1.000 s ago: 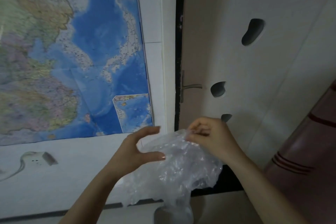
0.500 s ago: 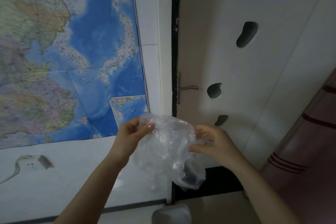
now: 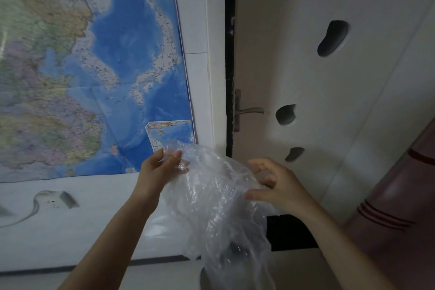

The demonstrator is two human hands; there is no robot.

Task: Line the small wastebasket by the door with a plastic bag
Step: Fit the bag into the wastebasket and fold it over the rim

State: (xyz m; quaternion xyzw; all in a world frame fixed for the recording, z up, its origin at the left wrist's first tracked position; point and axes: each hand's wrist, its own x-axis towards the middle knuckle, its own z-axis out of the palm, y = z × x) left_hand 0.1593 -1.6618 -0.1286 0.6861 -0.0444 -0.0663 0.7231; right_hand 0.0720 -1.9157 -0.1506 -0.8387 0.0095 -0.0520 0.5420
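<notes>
A clear, crinkled plastic bag hangs in front of me at chest height, spread between both hands. My left hand pinches its upper left edge between thumb and fingers. My right hand holds the right edge, its fingers partly spread and curled into the film. The bag's lower part drapes down toward the bottom of the view. Under it, a grey rounded rim of the small wastebasket shows at the bottom edge, mostly hidden by the bag.
A large map covers the wall on the left, with a socket and cable below it. The white door with a metal handle stands ahead. A dark red piece of furniture is at the right.
The bag has unfurled and now hangs longer and wider. My hands have moved a little apart, the right one opening its fingers along the edge.
</notes>
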